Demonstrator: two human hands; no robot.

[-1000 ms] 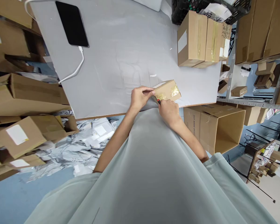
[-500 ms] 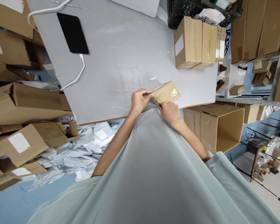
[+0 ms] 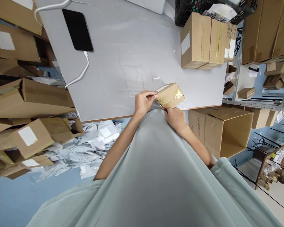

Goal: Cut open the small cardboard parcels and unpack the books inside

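Note:
A small cardboard box (image 3: 172,97) with shiny clear tape lies at the near edge of the grey-white table. My left hand (image 3: 143,101) grips its left corner, fingers and thumb closed at the edge. In my right hand (image 3: 176,118) is a utility knife (image 3: 165,109) with a red and black handle, fingers wrapped round it. Its thin blade points up and left along the box's near side, by the taped corner. Whether the blade is in the tape I cannot tell. Most of the handle is hidden in my fist.
Taped cartons (image 3: 197,41) stand at the table's back right beside a black crate (image 3: 186,14). A phone (image 3: 78,30) with a white cable lies at the left. Below the table's right edge is an open carton (image 3: 235,134); boxes and grey plastic bags (image 3: 85,151) fill the floor left.
My right hand has drawn a little down and right with the utility knife, so more of its blade shows. My left hand keeps its hold on the box. The whole view has shifted slightly.

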